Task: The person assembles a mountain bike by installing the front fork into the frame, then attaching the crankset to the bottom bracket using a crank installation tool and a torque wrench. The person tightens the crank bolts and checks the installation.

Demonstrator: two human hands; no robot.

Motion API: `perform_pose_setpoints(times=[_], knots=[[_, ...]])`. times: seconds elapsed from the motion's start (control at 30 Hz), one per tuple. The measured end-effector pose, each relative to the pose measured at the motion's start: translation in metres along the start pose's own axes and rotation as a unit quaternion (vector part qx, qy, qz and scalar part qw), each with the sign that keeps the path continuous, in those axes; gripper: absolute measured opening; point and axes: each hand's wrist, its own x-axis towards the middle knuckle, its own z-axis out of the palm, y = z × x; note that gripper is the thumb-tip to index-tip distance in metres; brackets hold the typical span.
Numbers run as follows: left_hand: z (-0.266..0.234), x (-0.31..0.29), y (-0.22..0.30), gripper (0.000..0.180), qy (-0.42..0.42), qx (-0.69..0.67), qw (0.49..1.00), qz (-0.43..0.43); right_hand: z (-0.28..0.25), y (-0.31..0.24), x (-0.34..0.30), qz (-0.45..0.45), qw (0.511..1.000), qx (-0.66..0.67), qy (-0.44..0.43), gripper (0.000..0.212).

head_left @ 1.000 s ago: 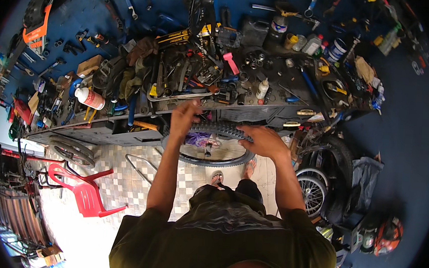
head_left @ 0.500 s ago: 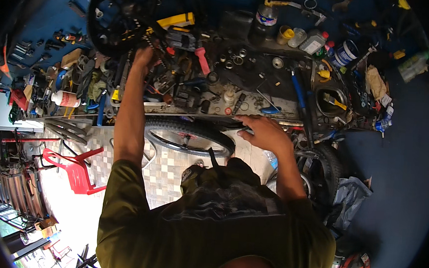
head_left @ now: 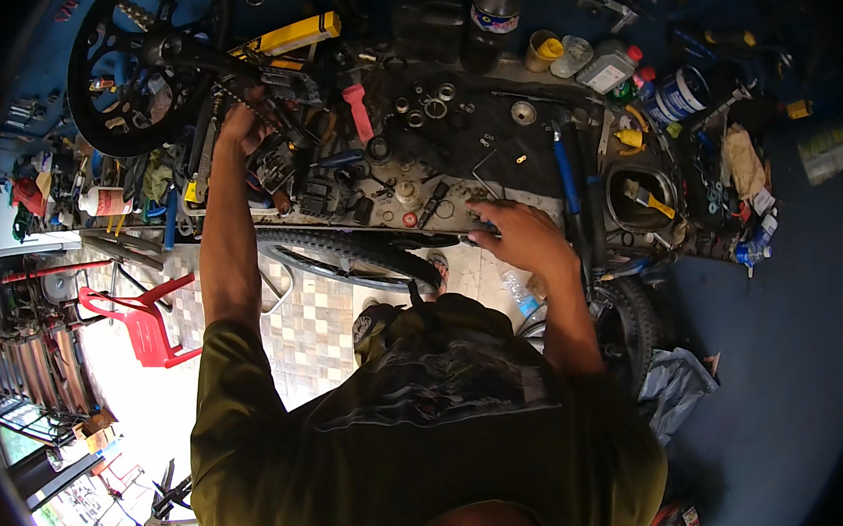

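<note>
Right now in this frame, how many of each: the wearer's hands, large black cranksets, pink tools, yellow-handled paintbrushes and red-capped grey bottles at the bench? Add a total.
Hands, Left hand and Right hand: 2
Large black crankset: 1
Pink tool: 1
Yellow-handled paintbrush: 1
Red-capped grey bottle: 1
Total: 6

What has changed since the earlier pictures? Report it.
The left hand reached forward from the workbench's front edge into the tools; its grip is hidden. The right hand left the bicycle tire for that edge. The pink handle and red plastic chair stayed put.
</note>
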Motion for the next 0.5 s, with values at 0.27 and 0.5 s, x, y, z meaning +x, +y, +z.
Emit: perform_pose_setpoints(times=[0.27,0.5], knots=[[-0.014,-0.014,0.0,0.03,0.12,-0.039,0.991,0.034,-0.011,0.047,0.037,0.034,0.994,0.02,0.106,0.037],[-0.01,-0.072,-0.018,0.034,0.319,0.01,0.915,0.247,-0.016,0.108,0.083,0.162,0.962,-0.016,0.221,0.027]])
